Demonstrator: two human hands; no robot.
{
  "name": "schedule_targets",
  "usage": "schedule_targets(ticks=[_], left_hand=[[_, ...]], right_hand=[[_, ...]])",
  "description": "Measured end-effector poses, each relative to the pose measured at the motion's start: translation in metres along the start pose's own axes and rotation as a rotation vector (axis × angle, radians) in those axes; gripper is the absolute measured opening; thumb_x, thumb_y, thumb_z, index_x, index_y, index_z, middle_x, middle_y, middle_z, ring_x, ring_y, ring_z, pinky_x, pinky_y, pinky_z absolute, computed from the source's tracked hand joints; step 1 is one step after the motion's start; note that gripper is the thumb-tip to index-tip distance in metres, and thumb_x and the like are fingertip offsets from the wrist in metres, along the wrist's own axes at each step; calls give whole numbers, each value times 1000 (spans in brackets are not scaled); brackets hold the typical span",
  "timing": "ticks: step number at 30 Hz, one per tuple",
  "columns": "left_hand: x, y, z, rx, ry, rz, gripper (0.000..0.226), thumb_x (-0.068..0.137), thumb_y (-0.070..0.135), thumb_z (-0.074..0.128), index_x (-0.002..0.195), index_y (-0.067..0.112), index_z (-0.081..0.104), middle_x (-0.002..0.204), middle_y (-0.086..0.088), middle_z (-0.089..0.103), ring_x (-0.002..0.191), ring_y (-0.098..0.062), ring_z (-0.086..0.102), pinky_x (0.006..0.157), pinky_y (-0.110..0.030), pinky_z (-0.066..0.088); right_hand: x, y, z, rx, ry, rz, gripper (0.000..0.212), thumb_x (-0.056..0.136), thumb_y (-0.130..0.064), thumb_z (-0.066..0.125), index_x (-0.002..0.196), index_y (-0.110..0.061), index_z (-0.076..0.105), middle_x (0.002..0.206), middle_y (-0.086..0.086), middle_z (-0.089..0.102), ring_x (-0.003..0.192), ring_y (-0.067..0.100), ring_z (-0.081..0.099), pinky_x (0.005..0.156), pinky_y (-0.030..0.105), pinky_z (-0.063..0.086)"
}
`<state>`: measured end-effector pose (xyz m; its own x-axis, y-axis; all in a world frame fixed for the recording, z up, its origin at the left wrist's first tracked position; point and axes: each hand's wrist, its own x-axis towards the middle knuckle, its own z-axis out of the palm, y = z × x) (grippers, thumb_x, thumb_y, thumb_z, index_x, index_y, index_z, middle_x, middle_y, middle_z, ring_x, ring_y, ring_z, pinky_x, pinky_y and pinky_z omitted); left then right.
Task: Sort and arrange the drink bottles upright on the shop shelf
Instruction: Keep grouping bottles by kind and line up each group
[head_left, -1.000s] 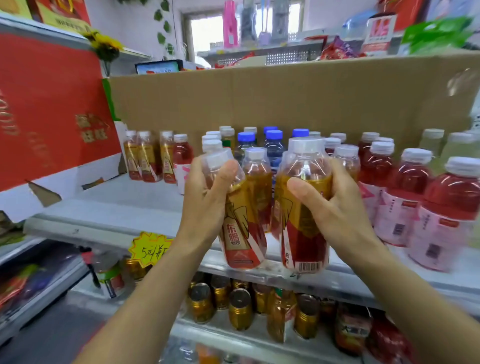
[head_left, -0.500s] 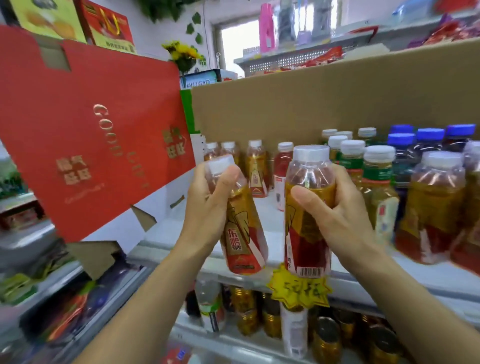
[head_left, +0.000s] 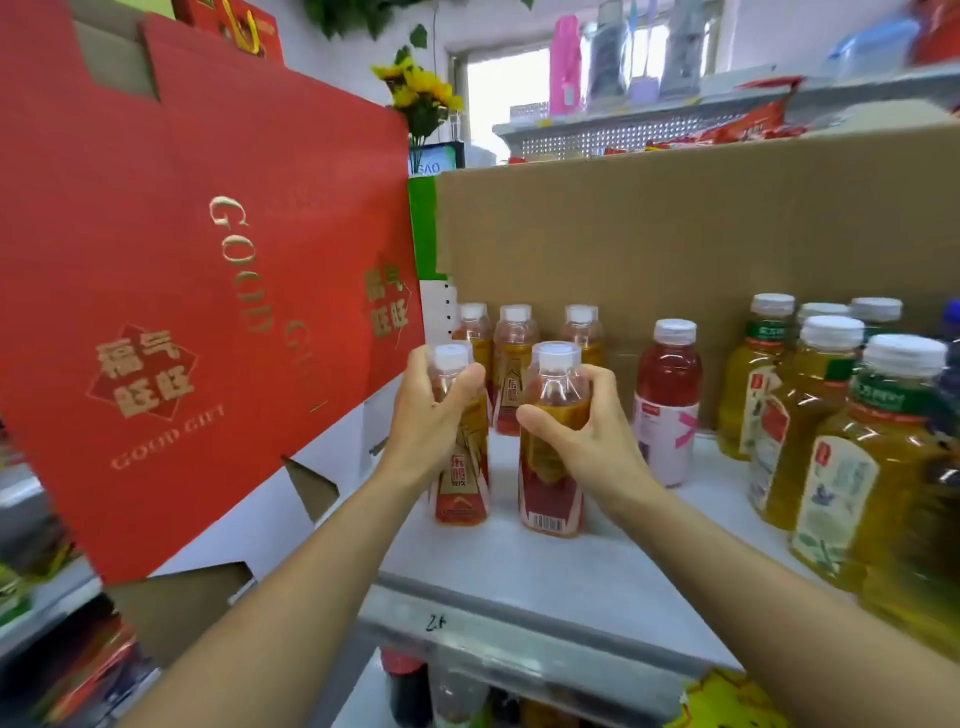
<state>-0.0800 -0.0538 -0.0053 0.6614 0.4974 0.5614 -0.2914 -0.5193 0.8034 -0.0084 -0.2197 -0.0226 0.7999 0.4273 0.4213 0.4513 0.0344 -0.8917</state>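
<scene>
two amber bottles (head_left: 549, 488) upright on the shelf (head_left: 545, 577), one gripped by left hand (head_left: 423, 421), one by right hand (head_left: 589, 447)

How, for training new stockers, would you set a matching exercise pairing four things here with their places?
Things:
1 red cardboard gift box
2 pink drink bottle with white cap
3 large amber tea bottle with green neckband
4 amber bottle with red barcode label

Places:
A gripped by the right hand
B front right of the white shelf
C left of all bottles
D standing free, right of that hand

Pairs: 1-C, 2-D, 3-B, 4-A
</scene>
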Motion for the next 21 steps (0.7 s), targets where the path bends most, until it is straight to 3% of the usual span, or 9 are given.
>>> schedule_targets(ticks=[5, 8, 13, 16, 19, 21], left_hand=[[43, -25, 9, 24, -17, -51, 34, 89, 52, 60, 114, 32, 51, 110, 1, 66, 104, -17, 65, 94, -50, 53], [64, -36, 13, 33, -8, -61, 31, 92, 46, 62, 116, 31, 50, 114, 1, 64, 109, -19, 62, 98, -50, 50], [76, -46, 15, 56, -17, -64, 27, 94, 46, 61, 114, 36, 47, 116, 5, 62, 111, -16, 60, 100, -48, 49], [74, -42, 14, 96, -39, -84, 32, 97, 47, 57, 122, 34, 43, 121, 8, 58, 118, -16, 56, 101, -43, 47], [70, -36, 14, 208, -74, -135, 64, 99, 50, 50, 152, 26, 24, 154, -2, 37, 143, -23, 33, 116, -44, 31], [59, -33, 15, 288, -74, -152, 77, 99, 48, 50, 159, 24, 7, 164, -3, 17, 150, -22, 14, 119, -43, 18]], right_hand=[[51, 21, 15, -10, -1, 17, 67, 84, -36, 76, 130, -32, 28, 127, -3, 54, 116, 14, 57, 102, 44, 49], [74, 29, 21, -40, -17, 43, 70, 87, -40, 72, 134, -37, 21, 129, -5, 51, 118, 15, 54, 102, 41, 47], [86, 37, 25, -78, 3, 63, 74, 87, -45, 71, 138, -38, 17, 129, -9, 46, 115, 14, 52, 91, 33, 42], [84, 33, 24, -86, -27, 91, 80, 90, -42, 68, 146, -35, 13, 140, -5, 44, 125, 18, 49, 102, 40, 44], [73, 25, 17, -169, -69, 121, 85, 92, -30, 68, 154, -29, 10, 151, 0, 36, 137, 22, 40, 112, 48, 38], [57, 22, 7, -360, 1, 16, 84, 90, -25, 69, 155, -23, 17, 155, 1, 30, 143, 22, 30, 116, 48, 32]])
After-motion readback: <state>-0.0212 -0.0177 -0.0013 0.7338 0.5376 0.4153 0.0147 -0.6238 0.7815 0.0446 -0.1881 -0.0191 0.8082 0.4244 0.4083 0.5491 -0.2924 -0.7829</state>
